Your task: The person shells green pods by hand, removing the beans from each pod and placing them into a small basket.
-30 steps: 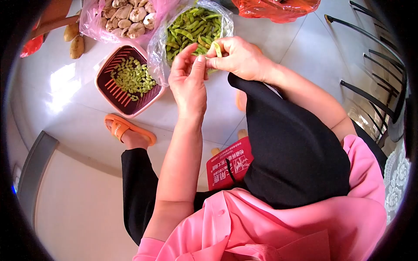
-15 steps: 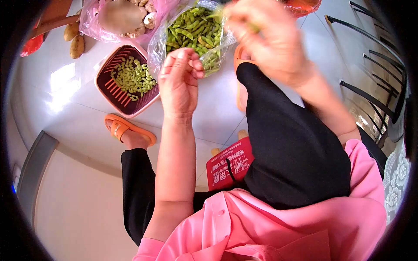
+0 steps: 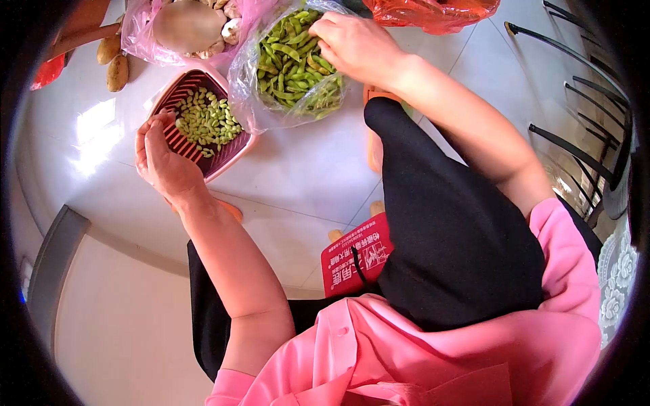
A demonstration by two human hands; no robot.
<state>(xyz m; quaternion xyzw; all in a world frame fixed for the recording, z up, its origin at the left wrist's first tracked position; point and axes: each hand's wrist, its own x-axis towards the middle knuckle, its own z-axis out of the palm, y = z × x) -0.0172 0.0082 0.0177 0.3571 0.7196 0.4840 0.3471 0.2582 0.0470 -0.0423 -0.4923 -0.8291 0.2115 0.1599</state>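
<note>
My left hand [image 3: 164,154] is at the left rim of a pink-edged plastic basket [image 3: 223,164], fingers curled together with the tips over its inside. Whatever they may hold is hidden. Shelled green soybeans [image 3: 206,118] lie in the slotted dark bottom. To the right of the basket, a clear plastic bag [image 3: 242,84] stands open, full of green soybean pods [image 3: 292,57]. My right hand [image 3: 355,46] reaches over the bag's right side, its bent fingertips touching the pods. I cannot make out whether a pod is between them.
A pink bag [image 3: 139,40] with garlic bulbs [image 3: 231,30] lies behind the basket. Potatoes [image 3: 118,72] rest at the far left, and a red plastic bag [image 3: 433,13] at the back. Black metal legs [image 3: 569,149] stand at right. Below me is a red printed panel [image 3: 355,257].
My left hand has moved left and away from the pod bag to the basket's left rim. My right hand has come down and left, from above the bag to the pods.
</note>
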